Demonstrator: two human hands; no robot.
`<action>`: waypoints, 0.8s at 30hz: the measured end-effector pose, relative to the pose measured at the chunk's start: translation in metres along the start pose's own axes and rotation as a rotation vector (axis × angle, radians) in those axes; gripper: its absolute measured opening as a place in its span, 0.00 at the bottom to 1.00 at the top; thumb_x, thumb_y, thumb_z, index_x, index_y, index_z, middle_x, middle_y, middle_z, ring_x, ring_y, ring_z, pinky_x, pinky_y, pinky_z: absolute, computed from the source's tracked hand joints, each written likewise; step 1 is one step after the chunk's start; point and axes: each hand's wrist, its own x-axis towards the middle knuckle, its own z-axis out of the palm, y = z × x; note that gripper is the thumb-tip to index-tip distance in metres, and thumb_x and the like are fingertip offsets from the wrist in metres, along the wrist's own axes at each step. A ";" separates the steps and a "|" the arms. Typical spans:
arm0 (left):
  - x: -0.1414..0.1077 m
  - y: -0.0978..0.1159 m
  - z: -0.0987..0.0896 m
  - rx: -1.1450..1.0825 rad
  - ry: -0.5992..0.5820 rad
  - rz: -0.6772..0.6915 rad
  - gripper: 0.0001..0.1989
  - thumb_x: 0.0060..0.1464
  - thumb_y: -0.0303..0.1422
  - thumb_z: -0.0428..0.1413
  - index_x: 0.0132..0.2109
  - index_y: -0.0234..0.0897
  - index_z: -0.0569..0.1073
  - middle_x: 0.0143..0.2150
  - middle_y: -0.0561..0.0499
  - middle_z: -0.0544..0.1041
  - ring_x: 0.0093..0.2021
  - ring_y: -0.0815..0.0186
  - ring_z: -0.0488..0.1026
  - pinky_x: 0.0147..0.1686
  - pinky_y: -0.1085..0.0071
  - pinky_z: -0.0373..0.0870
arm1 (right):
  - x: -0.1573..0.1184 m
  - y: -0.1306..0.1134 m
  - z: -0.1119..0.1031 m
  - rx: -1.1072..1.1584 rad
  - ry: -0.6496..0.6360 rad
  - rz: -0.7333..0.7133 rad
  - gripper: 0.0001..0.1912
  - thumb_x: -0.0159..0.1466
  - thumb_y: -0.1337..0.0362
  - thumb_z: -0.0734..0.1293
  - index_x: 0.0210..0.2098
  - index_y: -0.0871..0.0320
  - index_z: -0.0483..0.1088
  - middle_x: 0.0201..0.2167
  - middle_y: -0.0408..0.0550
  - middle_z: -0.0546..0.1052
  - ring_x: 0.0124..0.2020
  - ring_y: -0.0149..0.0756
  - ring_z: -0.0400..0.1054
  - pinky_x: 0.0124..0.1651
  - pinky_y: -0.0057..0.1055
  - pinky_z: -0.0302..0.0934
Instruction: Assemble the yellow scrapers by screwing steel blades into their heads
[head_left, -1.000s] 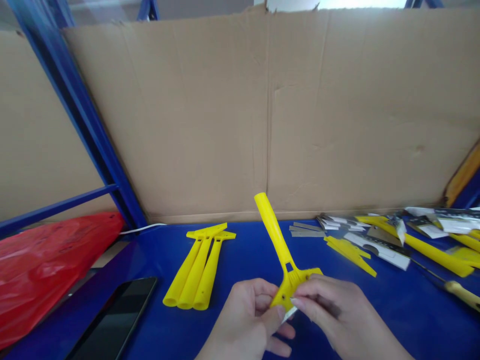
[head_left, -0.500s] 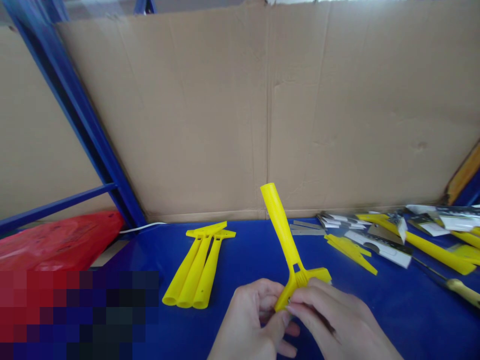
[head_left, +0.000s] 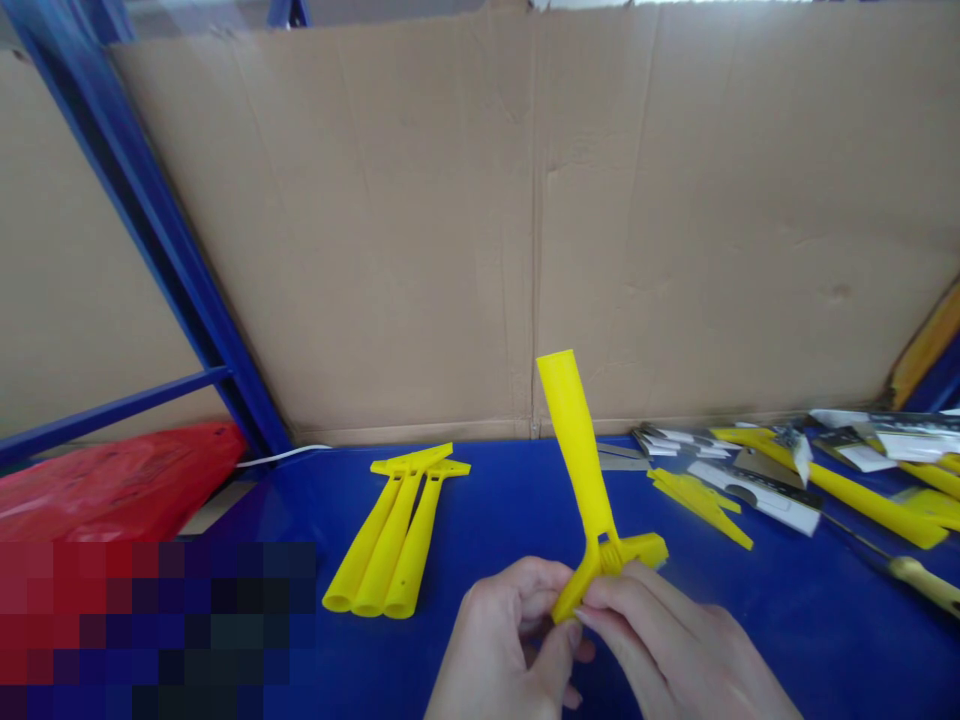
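Observation:
A yellow plastic handle (head_left: 576, 440) stands tilted over the blue table, its wide tube end up and its forked head down. My left hand (head_left: 517, 635) is closed round the left arm of the head. The fingers of my right hand (head_left: 667, 640) pinch the same head from the right, close to my left thumb. Whatever lies between the fingertips is too small to make out. Left of my hands, three similar yellow handles (head_left: 390, 540) lie side by side on the table.
Flat yellow pieces (head_left: 697, 500) lie to the right, beside white and black card sleeves (head_left: 757, 497) and more yellow handles (head_left: 877, 503). A tool with a pale handle (head_left: 926, 585) is at the far right. Red plastic (head_left: 150, 470) lies left, cardboard (head_left: 420, 220) stands behind.
The held yellow handle has turned and its tube end has moved slightly right and up. Both hands keep their grip in nearly the same place.

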 end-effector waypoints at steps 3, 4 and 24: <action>0.000 -0.002 -0.002 0.025 0.001 0.060 0.08 0.50 0.29 0.53 0.39 0.32 0.68 0.37 0.44 0.78 0.34 0.65 0.74 0.26 0.75 0.69 | 0.000 0.001 0.004 -0.002 0.045 0.018 0.24 0.70 0.68 0.48 0.26 0.56 0.69 0.20 0.43 0.76 0.18 0.27 0.71 0.17 0.20 0.60; 0.001 -0.003 -0.002 0.030 0.001 0.083 0.07 0.49 0.29 0.53 0.38 0.32 0.69 0.37 0.44 0.78 0.34 0.64 0.74 0.26 0.74 0.69 | 0.000 0.001 0.005 -0.002 0.066 0.015 0.24 0.70 0.67 0.47 0.26 0.56 0.69 0.20 0.42 0.76 0.18 0.26 0.71 0.17 0.20 0.60; 0.007 -0.011 -0.006 -0.101 0.009 0.019 0.09 0.44 0.30 0.56 0.36 0.32 0.69 0.33 0.46 0.78 0.32 0.65 0.75 0.20 0.78 0.65 | -0.004 0.013 0.007 0.141 -0.032 0.222 0.27 0.67 0.50 0.54 0.18 0.55 0.68 0.15 0.40 0.74 0.16 0.27 0.69 0.16 0.19 0.59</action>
